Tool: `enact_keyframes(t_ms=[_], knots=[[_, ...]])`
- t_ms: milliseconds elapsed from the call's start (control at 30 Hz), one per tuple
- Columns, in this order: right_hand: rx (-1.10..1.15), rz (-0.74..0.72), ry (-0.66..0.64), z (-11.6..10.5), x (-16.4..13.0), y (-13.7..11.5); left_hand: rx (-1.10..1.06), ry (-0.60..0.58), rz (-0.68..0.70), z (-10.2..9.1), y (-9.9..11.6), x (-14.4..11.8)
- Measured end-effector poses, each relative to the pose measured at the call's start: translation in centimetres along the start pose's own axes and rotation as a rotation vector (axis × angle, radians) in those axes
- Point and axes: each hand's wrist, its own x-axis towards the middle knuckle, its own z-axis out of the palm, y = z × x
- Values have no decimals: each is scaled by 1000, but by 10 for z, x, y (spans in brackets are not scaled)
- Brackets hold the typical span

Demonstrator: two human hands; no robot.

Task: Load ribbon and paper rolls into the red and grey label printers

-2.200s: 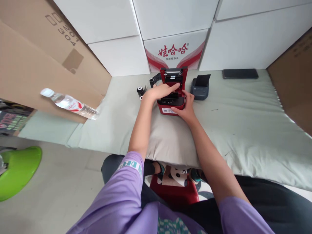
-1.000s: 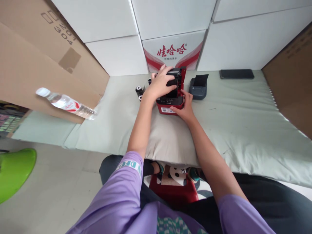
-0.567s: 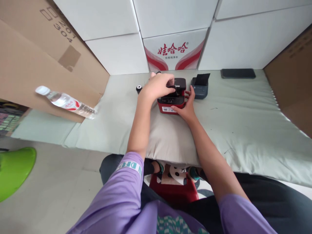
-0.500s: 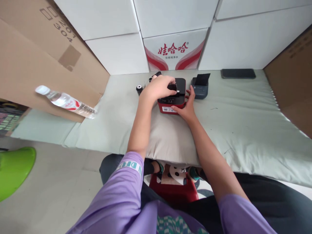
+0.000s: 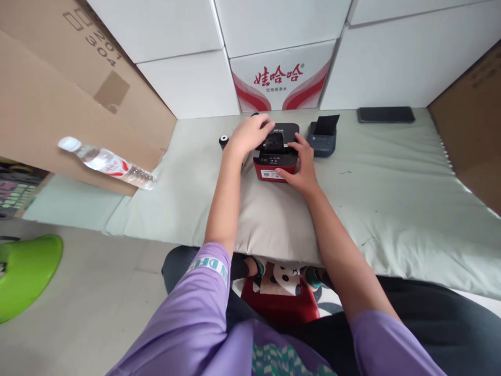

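A small red and black boxy device (image 5: 276, 169), which looks like a label printer, sits on the pale green padded surface. Out of its black top sticks a dark, glossy flap or strip (image 5: 274, 141). My right hand (image 5: 303, 163) grips the right side, thumb on the front by a white sticker, fingers over the top edge. My left hand (image 5: 250, 137) is bent over the upper left edge, its fingers curled; the palm hides that side. A second, dark blue printer (image 5: 323, 146) with a black sheet (image 5: 327, 125) stands just right of my right hand.
Left of my left hand is a small black cylinder with a white end (image 5: 223, 139). A phone (image 5: 385, 115) lies at the back right. A water bottle (image 5: 109, 163) leans by the cardboard box (image 5: 78, 94). White cartons (image 5: 279, 78) line the back.
My left hand has left the dark strip and shifted up and left, so the strip now shows. My right fingers have moved from the printer's side onto its top edge.
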Motion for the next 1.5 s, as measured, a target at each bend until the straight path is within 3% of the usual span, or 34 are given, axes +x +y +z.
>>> enact_keyframes(t_ms=[67,167,300,533,667,833,1033,1233,1400,1500], knots=[[26,11,9,0,-1,-2,-86,34,-78,5,-23,9],[89,40,21,-1,-2,-6,-355,-76,-222,16,-45,10],[222,171,65,-2,2,-5,-772,-170,-292,36,-49,-15],[544,357,113,10,13,28,-1190,102,-321,72,-34,-44],[634,415,94,16,14,46,-1251,156,-284,80,-37,-43],[514,417,136,20,14,56,-1081,169,-262,84,-43,-42],[479,421,142,22,14,58,-1076,168,-282,85,-41,-43],[499,482,124,20,13,57,-1225,139,-188,87,-50,-42],[507,502,116,18,11,57,-1187,145,-212,89,-55,-39],[536,481,175,23,10,56,-1150,167,-181,93,-55,-41]])
